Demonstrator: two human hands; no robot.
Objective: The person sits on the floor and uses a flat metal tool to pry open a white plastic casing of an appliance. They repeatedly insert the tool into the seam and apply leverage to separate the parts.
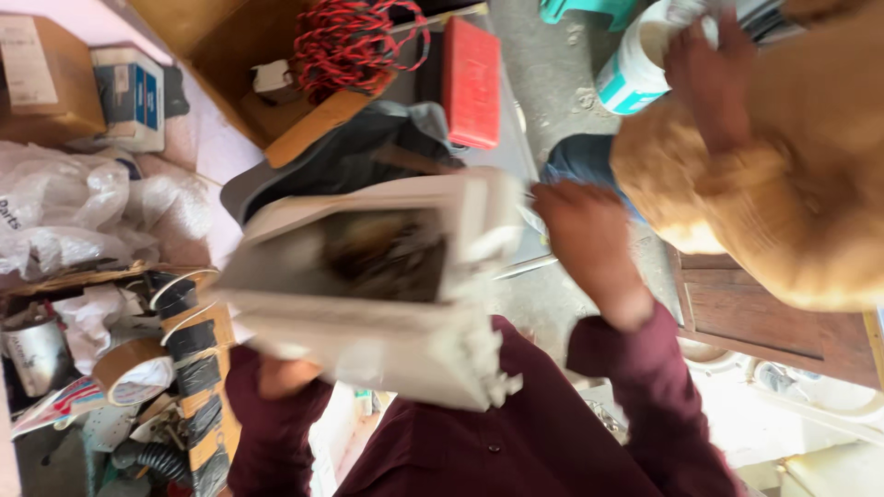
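White box (387, 322) tilts over left hand (285, 375), right hand (585, 241) beside.

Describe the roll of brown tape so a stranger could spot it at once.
Start at the big white box that the left hand holds up from below in mid frame. Look lower left into the cluttered heap. The roll of brown tape lies beside black-wrapped rolls, the only tan ring there.

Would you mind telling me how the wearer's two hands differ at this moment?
The left hand sits underneath the white box, mostly hidden by it, bearing its weight; the right hand is in full view beside the box's upper right edge. Whether the right hand touches the box is too blurred to tell. Both come out of dark maroon sleeves.
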